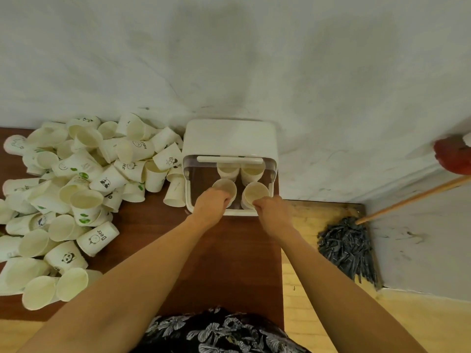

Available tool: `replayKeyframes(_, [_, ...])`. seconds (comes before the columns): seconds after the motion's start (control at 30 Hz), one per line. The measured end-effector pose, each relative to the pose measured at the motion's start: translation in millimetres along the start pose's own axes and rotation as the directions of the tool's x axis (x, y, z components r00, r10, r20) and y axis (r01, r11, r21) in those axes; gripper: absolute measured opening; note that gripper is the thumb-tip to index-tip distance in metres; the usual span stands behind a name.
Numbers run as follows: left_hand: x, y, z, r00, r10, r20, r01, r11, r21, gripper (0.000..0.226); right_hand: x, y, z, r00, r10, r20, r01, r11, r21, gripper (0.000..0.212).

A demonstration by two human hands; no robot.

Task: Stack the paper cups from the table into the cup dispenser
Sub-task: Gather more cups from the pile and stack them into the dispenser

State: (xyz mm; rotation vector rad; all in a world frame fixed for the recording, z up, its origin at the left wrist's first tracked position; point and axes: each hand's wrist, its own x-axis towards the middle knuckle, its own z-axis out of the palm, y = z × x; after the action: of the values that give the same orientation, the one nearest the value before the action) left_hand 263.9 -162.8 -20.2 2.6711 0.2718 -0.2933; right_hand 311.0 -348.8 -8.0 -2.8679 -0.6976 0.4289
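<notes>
Starting at the left, a loose pile of cups (66,200) is seen covering the table (153,233), most tipped on their sides, some nested, a few printed with pandas. The pile reaches right up beside the dispenser (230,138), which stands against the wall with its lid raised. Four stacks are counted inside (two far, two near). The left hand (211,202) is curled at the rim of the near-left cup (224,187), fingers closed on it. The right hand (272,207) is pinched on the rim of the near-right cup (256,191). Thin paper is judged light, easily crushed at the wall, stiffest at the rolled rim; hold is best taken there or low near the base, gently. Nested cups may bind and lift together. A mop (349,245) is noted at far right.
</notes>
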Motion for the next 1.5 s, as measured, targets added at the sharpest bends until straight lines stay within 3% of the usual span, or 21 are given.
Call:
replayKeyframes(0.2, [-3.4, -2.8, -3.7, 0.988, 0.096, -0.118, -0.096, 0.995, 0.012, 0.021, -2.8, 0.0, -0.1, 0.997, 0.014, -0.072, -0.01, 0.998, 0.062, 0.028])
replayKeyframes(0.33, [-25.3, -8.3, -19.6, 0.983, 0.076, -0.167, -0.087, 0.995, -0.056, 0.021, -13.5, -18.3, -5.4, 0.986, 0.007, -0.167, 0.015, 0.991, 0.133, 0.028])
replayKeyframes(0.47, [-64.7, -27.6, -34.0, 0.982, 0.061, -0.181, -0.079, 0.992, -0.097, 0.013, -26.2, -53.8, -0.1, 0.99, -0.014, -0.139, 0.048, 0.969, 0.241, 0.026])
replayKeyframes(0.7, [-133.3, -101.1, -38.7, 0.994, -0.09, -0.055, 0.087, 0.995, -0.045, 0.014, -53.1, -138.3, 39.0, 0.981, -0.192, 0.04, 0.169, 0.932, 0.322, 0.024])
replayKeyframes(0.97, [-191.5, -193.7, -43.7, 0.985, -0.117, 0.126, 0.113, 0.993, 0.035, 0.019, -88.4, -233.2, 91.2, 0.917, -0.304, 0.259, 0.212, 0.92, 0.33, 0.035])
replayKeyframes(1.1, [-215.1, -226.0, -43.5, 0.979, -0.062, 0.192, 0.056, 0.998, 0.038, 0.019, -98.5, -270.9, 109.6, 0.844, -0.365, 0.394, 0.239, 0.912, 0.333, 0.059])
replayKeyframes(1.23, [-227.3, -244.7, -40.2, 0.943, -0.01, 0.333, -0.008, 0.999, 0.051, 0.031, -105.1, -288.9, 132.7, 0.805, -0.338, 0.487, 0.278, 0.941, 0.193, 0.074])
replayKeyframes(1.4, [-235.5, -250.6, -31.6, 0.872, 0.066, 0.486, -0.173, 0.968, 0.179, 0.068, -110.4, -293.3, 149.7, 0.863, -0.215, 0.457, 0.145, 0.973, 0.182, 0.073])
replayKeyframes(1.5, [-233.5, -251.6, -25.1, 0.854, 0.087, 0.513, -0.253, 0.931, 0.263, 0.074, -113.8, -290.0, 151.0, 0.927, -0.121, 0.355, 0.046, 0.976, 0.212, 0.068])
